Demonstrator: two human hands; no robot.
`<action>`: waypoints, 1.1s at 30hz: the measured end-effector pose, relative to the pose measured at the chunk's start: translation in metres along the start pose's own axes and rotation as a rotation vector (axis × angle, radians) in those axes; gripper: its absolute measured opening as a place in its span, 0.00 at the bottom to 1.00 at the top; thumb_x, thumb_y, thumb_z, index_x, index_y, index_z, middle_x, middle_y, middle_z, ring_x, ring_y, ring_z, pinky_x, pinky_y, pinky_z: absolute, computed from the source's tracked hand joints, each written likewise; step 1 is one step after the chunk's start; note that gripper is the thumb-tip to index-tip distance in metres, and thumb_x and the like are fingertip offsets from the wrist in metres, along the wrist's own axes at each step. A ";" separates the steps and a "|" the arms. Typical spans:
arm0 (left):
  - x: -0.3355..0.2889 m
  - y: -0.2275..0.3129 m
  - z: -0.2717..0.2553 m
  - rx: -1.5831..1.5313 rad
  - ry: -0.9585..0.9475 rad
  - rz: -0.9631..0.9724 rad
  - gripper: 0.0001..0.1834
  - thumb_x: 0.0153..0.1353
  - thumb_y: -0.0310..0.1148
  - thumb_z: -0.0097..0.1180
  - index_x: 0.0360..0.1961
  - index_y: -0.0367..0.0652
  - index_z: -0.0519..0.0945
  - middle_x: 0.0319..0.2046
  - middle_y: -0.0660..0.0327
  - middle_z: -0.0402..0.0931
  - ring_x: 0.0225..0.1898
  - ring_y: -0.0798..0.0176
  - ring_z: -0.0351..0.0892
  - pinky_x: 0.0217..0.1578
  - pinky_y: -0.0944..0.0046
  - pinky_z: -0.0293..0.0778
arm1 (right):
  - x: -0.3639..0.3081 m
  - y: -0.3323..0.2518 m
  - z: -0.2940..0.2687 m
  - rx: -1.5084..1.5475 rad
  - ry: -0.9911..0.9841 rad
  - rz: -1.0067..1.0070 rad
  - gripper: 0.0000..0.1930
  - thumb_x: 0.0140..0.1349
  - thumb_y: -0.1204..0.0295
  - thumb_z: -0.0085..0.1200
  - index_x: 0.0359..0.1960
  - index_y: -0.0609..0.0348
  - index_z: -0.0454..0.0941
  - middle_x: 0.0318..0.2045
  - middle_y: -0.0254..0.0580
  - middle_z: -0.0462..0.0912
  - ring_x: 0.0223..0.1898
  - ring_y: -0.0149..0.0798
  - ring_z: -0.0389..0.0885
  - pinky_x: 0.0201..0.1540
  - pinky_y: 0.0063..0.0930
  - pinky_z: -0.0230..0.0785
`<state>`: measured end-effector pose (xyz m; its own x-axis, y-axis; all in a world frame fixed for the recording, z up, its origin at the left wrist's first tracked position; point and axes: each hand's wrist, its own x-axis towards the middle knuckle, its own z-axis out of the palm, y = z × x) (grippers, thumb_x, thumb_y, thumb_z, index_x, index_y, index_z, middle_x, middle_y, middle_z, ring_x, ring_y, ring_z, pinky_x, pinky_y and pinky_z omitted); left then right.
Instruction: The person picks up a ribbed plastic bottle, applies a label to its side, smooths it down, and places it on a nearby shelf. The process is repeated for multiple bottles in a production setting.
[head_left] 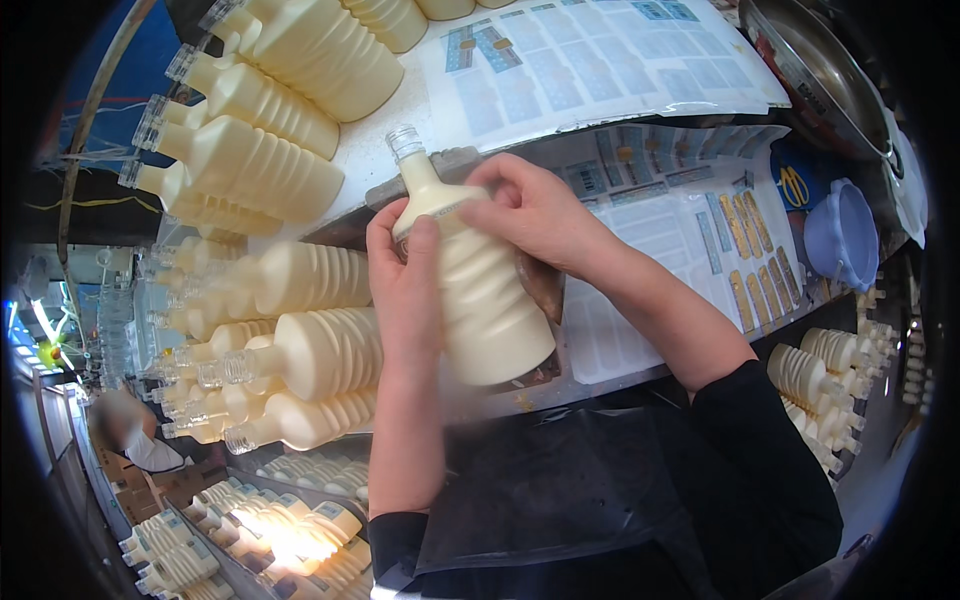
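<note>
A cream bottle (pixel 490 310) with a wavy ribbed body and a clear threaded neck lies tilted in front of me, its mouth pointing away. My left hand (pixel 405 265) grips its left shoulder, the thumb on the front face. On the right shoulder, my right hand (pixel 530 205) has its fingers curled against the bottle, with blurred tips. A narrow printed strip (pixel 447 210) shows on the shoulder beside those fingertips. Behind the bottle are a grey block (pixel 455 162) and a brown piece (pixel 541 287), both partly hidden.
Several similar cream bottles (pixel 325 345) lie stacked at left, with more on the white shelf (pixel 375 130). Sheets of blue labels (pixel 590 60) and gold labels (pixel 765 280) lie ahead and right. A lilac bucket (pixel 842 235) and metal pan (pixel 815 65) stand far right. A person (pixel 150 450) is at far left.
</note>
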<state>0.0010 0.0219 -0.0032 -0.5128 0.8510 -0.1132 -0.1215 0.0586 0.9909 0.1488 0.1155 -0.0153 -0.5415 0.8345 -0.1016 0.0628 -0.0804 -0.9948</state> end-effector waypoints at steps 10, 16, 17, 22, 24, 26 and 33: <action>0.000 -0.001 -0.002 -0.001 -0.028 -0.016 0.20 0.77 0.38 0.53 0.63 0.40 0.69 0.51 0.56 0.78 0.48 0.68 0.79 0.50 0.64 0.79 | 0.000 -0.001 0.001 0.009 0.007 0.006 0.21 0.62 0.59 0.70 0.47 0.62 0.79 0.23 0.30 0.76 0.25 0.23 0.70 0.28 0.24 0.65; -0.001 0.001 -0.001 0.000 -0.038 -0.009 0.20 0.77 0.39 0.53 0.63 0.40 0.69 0.51 0.56 0.78 0.48 0.67 0.79 0.49 0.65 0.79 | -0.001 -0.004 0.001 0.014 -0.010 0.028 0.19 0.64 0.62 0.67 0.49 0.62 0.78 0.24 0.26 0.76 0.26 0.19 0.70 0.27 0.20 0.63; 0.000 0.001 -0.001 0.007 -0.037 -0.008 0.20 0.77 0.39 0.53 0.63 0.40 0.69 0.51 0.56 0.78 0.48 0.67 0.79 0.49 0.65 0.79 | 0.000 -0.002 0.001 0.026 -0.005 0.023 0.20 0.63 0.60 0.68 0.48 0.62 0.79 0.24 0.28 0.76 0.25 0.21 0.70 0.28 0.22 0.64; 0.000 0.002 0.003 -0.017 -0.011 0.006 0.21 0.74 0.38 0.56 0.61 0.39 0.70 0.48 0.56 0.79 0.44 0.69 0.77 0.46 0.67 0.77 | -0.001 -0.003 -0.002 0.082 -0.043 0.039 0.18 0.67 0.60 0.65 0.48 0.62 0.78 0.26 0.29 0.77 0.28 0.23 0.72 0.32 0.22 0.67; 0.000 0.001 0.002 0.014 0.001 0.004 0.21 0.74 0.38 0.55 0.61 0.39 0.70 0.47 0.56 0.78 0.44 0.69 0.77 0.46 0.67 0.77 | -0.002 -0.004 -0.004 0.264 -0.074 0.077 0.16 0.70 0.61 0.62 0.49 0.61 0.78 0.28 0.29 0.78 0.29 0.23 0.72 0.34 0.21 0.69; 0.001 0.001 0.002 0.035 0.010 0.004 0.21 0.74 0.38 0.55 0.61 0.39 0.70 0.47 0.56 0.78 0.44 0.69 0.77 0.46 0.67 0.76 | 0.001 0.000 -0.009 0.281 -0.110 0.079 0.16 0.73 0.60 0.57 0.51 0.59 0.76 0.29 0.28 0.78 0.26 0.20 0.71 0.28 0.18 0.65; 0.000 0.000 0.003 0.041 0.022 -0.007 0.21 0.75 0.38 0.55 0.61 0.39 0.70 0.48 0.56 0.77 0.45 0.69 0.76 0.47 0.67 0.76 | -0.003 -0.003 -0.004 0.268 -0.101 0.078 0.12 0.72 0.65 0.58 0.48 0.61 0.78 0.32 0.30 0.81 0.31 0.21 0.74 0.34 0.21 0.68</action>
<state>0.0033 0.0235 -0.0027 -0.5309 0.8387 -0.1215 -0.0904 0.0865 0.9921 0.1536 0.1157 -0.0122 -0.6251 0.7628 -0.1653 -0.1085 -0.2946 -0.9494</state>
